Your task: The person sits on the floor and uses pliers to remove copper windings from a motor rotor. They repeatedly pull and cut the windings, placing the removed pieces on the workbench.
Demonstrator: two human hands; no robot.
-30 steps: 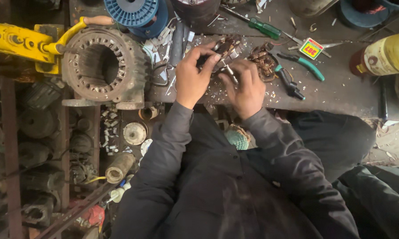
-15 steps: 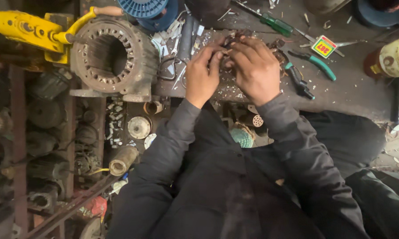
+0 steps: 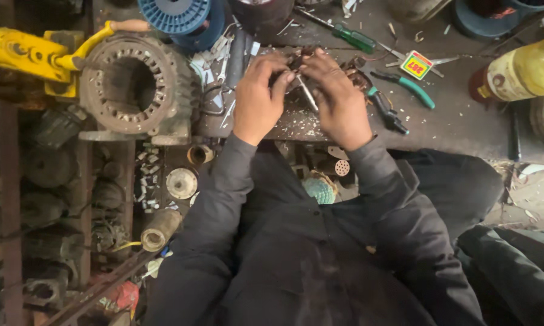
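My left hand (image 3: 258,96) and my right hand (image 3: 338,99) meet over a dirty metal workbench (image 3: 459,121). Between the fingertips sits a small dark metal part (image 3: 294,62), gripped from both sides. A thin metal tool (image 3: 307,95) runs down from the part along my right palm. Much of the part is hidden by my fingers. Both arms wear dark grey sleeves.
A round motor stator (image 3: 133,90) stands left of the hands, with a yellow tool (image 3: 24,55) beside it. Blue wire spool (image 3: 178,15), green-handled screwdriver (image 3: 353,37), green pliers (image 3: 405,87) and a yellow oil bottle (image 3: 519,72) lie around. Old motor parts (image 3: 54,181) fill the left.
The hands have come closer together over the small part. The view has shifted so the bench items appear lower and further right.
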